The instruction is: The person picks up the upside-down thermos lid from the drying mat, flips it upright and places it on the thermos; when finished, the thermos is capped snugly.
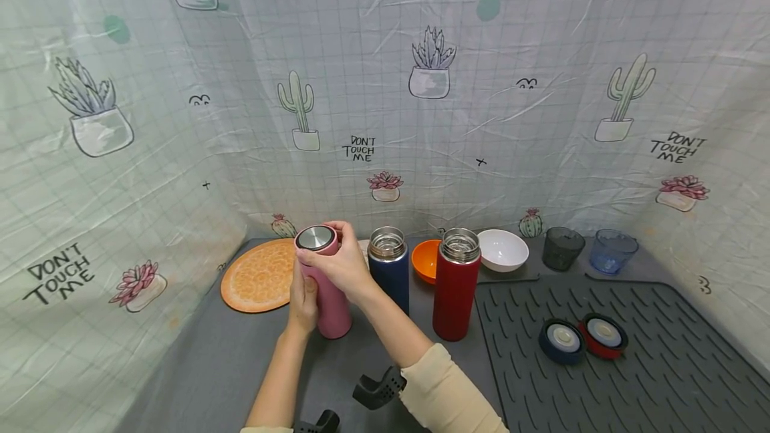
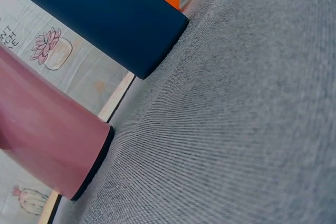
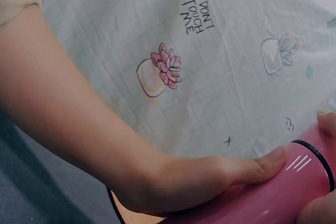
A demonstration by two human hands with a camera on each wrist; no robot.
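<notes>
A pink insulated bottle (image 1: 333, 313) stands upright on the grey table, its steel-topped lid (image 1: 315, 238) in place. My left hand (image 1: 303, 301) grips the bottle's body from the left; the right wrist view shows its thumb (image 3: 268, 163) along the pink side below the dark seam. Around the lid curl the thumb and fingers of my right hand (image 1: 341, 262). To the right stand a navy bottle (image 1: 388, 272) and a red bottle (image 1: 455, 299), both lidless with bare steel necks. In the left wrist view the pink bottle's base (image 2: 79, 156) meets the cloth.
A navy lid (image 1: 562, 341) and a red lid (image 1: 604, 336) lie on a dark ribbed mat (image 1: 650, 379) at right. Behind are an orange bowl (image 1: 424, 262), white bowl (image 1: 504, 250), dark cup (image 1: 563, 249) and blue cup (image 1: 613, 252). An orange-slice placemat (image 1: 255, 279) lies left.
</notes>
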